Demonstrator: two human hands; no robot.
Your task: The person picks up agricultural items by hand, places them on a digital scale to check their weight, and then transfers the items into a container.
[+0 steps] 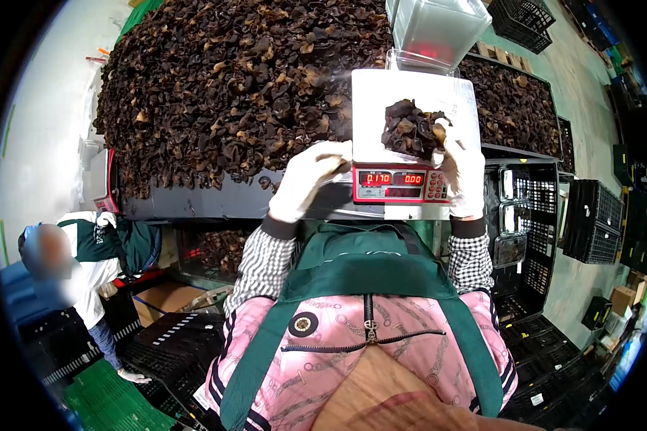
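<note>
A dark heap of wood ear mushrooms sits on the white pan of a red digital scale, apparently in a clear tray whose edge is hard to make out. The scale display reads 0.170 and 0.00. My right hand, in a white glove, has its fingers closed at the right side of this portion. By the scale's left edge is my left hand, also gloved, its thumb and fingers apart with nothing visible in them. Beyond it spreads a large pile of wood ear mushrooms.
Stacked clear plastic trays stand behind the scale. To the right, a black crate contains packed clear boxes. Another mushroom pile lies at the right. A co-worker is at the left, near a second scale.
</note>
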